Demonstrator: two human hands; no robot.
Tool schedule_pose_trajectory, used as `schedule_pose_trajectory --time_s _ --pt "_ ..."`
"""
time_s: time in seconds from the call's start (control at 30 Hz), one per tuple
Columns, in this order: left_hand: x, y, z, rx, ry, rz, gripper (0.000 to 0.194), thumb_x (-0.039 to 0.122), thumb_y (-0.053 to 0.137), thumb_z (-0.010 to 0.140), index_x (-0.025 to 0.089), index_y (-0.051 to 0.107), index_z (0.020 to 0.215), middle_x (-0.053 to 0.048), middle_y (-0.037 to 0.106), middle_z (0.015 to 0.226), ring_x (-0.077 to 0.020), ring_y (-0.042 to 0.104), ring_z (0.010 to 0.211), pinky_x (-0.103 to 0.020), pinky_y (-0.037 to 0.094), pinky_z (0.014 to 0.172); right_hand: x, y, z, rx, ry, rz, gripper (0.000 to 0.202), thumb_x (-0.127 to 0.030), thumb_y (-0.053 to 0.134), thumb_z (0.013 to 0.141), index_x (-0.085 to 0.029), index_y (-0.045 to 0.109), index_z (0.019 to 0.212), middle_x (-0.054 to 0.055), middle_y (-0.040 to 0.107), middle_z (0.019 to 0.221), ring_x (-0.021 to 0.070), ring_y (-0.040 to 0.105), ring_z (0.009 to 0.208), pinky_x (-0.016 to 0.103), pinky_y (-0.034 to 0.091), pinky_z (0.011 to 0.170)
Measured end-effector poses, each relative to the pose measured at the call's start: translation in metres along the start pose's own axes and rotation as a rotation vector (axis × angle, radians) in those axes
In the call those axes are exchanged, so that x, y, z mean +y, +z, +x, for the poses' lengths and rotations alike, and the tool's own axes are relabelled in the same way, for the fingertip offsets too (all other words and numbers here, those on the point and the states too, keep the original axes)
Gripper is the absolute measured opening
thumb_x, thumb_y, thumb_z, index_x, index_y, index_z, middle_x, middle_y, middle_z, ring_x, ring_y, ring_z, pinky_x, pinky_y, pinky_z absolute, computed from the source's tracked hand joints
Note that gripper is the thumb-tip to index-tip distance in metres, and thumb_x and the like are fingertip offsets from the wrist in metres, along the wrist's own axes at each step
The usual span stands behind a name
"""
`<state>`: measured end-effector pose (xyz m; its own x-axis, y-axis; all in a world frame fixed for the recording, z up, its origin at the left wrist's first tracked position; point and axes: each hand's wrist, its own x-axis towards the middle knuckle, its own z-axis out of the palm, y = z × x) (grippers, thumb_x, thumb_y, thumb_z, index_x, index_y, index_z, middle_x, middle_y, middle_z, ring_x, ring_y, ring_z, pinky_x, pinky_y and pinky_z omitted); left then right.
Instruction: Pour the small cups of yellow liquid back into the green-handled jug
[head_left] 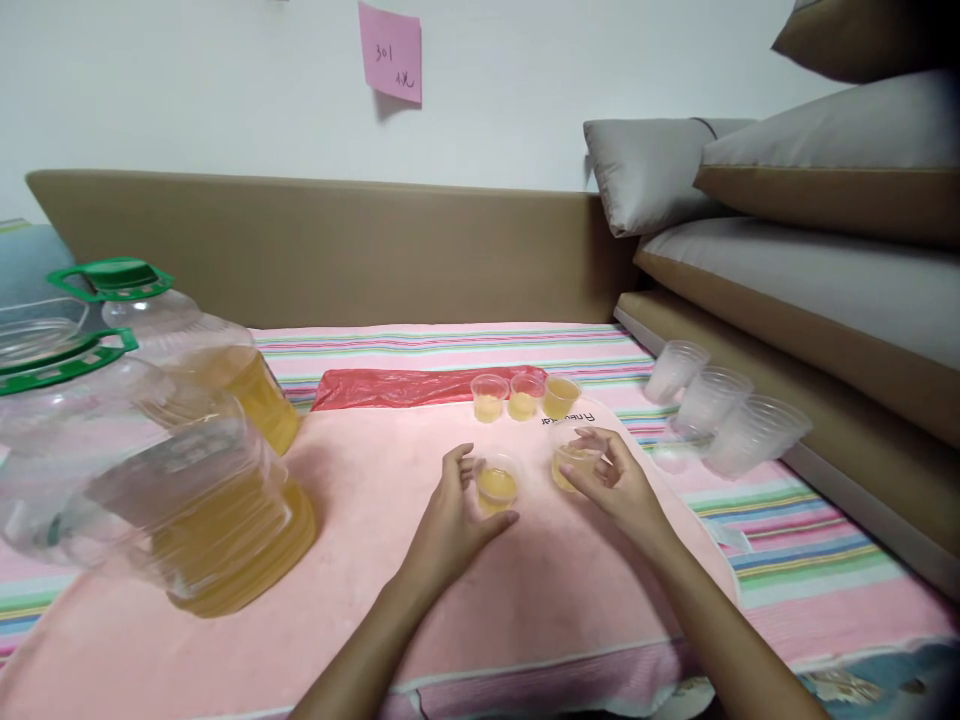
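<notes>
My left hand (461, 505) curves round a small clear plastic cup (497, 488) of yellow liquid, its fingers at the cup's left side and its thumb in front. To the right, my right hand (606, 475) holds a second plastic cup (568, 466) of the same liquid between thumb and fingers. Both cups are at the pink mat (375, 530). Just behind them stand three more cups in a row: a left one (490, 398), a middle one (526, 396) and a right one (562, 397), each partly filled with yellow liquid.
Two large clear jugs with green tops, a near one (232, 520) and a far one (255, 390), hold yellow liquid at the left. Stacks of plastic cups (757, 435) lie at the right beside piled cushions (825, 270). A red plastic bag (390, 388) lies behind the mat.
</notes>
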<state>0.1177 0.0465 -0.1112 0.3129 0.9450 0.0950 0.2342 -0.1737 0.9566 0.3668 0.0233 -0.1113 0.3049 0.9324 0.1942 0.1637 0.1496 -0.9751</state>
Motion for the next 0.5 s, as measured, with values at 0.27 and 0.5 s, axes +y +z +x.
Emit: schedule_pose_trajectory --time_s 0.27,0.5 --pt "0.009 -0.024 -0.005 0.233 0.133 -0.151 0.059 0.073 0.056 0.103 0.023 0.056 0.135 -0.016 0.060 0.148 -0.0317 0.053 0.147 -0.056 0.040 0.127 -0.018 0.010 -0.004 -0.091 -0.062 -0.023 0.067 -0.058 0.088 0.080 -0.028 0.059 0.133 0.011 0.067 0.136 0.0291 0.074 0.120 0.047 0.059 0.105" --pt "0.016 -0.038 -0.004 0.374 0.157 -0.221 0.058 0.078 0.050 0.105 0.024 0.063 0.123 -0.012 0.063 0.137 -0.0317 0.056 0.139 -0.055 0.047 0.120 -0.020 0.011 -0.005 -0.077 -0.215 -0.203 0.056 -0.044 0.083 0.087 -0.028 0.063 0.136 0.011 0.066 0.144 0.0315 0.064 0.132 0.049 0.052 0.110"
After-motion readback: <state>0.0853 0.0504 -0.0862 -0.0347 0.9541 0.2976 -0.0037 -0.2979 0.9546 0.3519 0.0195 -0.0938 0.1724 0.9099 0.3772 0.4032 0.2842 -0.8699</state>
